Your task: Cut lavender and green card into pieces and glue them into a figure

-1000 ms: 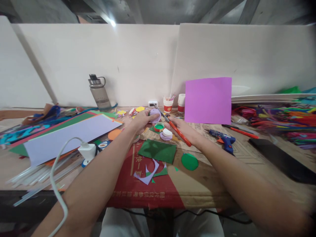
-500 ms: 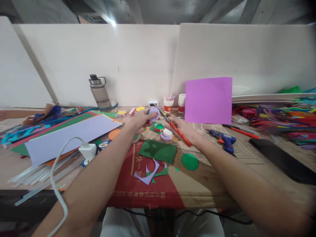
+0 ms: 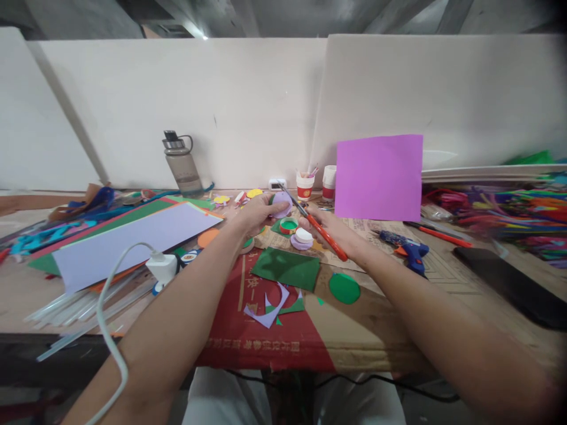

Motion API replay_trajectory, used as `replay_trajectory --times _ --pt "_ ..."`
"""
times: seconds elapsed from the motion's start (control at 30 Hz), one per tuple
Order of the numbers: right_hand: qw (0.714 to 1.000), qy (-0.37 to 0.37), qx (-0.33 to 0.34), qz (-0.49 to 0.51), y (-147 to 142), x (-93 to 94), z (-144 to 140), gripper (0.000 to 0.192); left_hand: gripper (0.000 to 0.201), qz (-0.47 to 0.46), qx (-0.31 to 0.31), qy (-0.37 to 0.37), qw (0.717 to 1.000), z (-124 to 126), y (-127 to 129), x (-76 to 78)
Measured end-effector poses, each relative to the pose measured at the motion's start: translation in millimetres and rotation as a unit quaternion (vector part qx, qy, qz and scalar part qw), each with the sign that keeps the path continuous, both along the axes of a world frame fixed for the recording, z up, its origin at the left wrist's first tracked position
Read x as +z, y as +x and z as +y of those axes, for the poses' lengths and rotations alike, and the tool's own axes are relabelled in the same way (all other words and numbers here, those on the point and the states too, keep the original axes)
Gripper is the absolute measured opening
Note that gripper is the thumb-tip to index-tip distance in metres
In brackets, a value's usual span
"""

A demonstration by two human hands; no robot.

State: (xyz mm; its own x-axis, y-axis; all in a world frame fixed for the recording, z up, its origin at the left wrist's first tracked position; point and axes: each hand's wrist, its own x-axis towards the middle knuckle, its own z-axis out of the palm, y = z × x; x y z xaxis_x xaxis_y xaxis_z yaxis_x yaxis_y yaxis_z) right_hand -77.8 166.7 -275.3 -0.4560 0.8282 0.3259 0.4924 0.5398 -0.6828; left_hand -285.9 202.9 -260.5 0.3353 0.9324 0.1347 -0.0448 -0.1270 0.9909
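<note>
Both hands meet near the middle of the frame. Left hand [image 3: 257,213] pinches a pale lilac paper disc [image 3: 282,204] between curled fingers, raised just above the surface [image 3: 398,319]. Right hand [image 3: 330,231] is closed round the orange handles of the scissors [image 3: 310,220], whose blades point up-left and touch the disc's right edge. Just below lie a green-centred ring [image 3: 289,225], a green sheet [image 3: 287,268] and a green circle [image 3: 344,288]. A blue glue gun [image 3: 405,248] lies at centre right.
</note>
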Motion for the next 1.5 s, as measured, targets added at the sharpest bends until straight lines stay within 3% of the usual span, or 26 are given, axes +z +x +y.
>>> replay_trajectory --times 0.27,0.6,1.0,1.3,1.5 --pt "1.0 -0.001 0.009 -0.014 0 14.9 -10 0.037 0.044 -0.035 0.014 0.005 0.999 2 -3 0.4" --pt "0.999 0.027 0.012 -0.034 2 1.5 0 0.028 0.039 0.021 0.02 0.023 0.999 -1 1 -0.2" --pt "1.0 0.011 0.01 -0.008 1 15.9 -10 0.035 0.051 -0.027 0.069 0.006 0.997 -4 1 4.3" --pt "1.0 0.026 0.007 -0.003 0 5.5 -6 0.031 0.042 0.021 0.009 0.009 1.0 -2 0 2.2" --pt "1.0 0.015 0.0 0.0 0 2.8 -2 0.031 0.042 0.002 0.018 -0.008 1.0 -2 1 1.6"
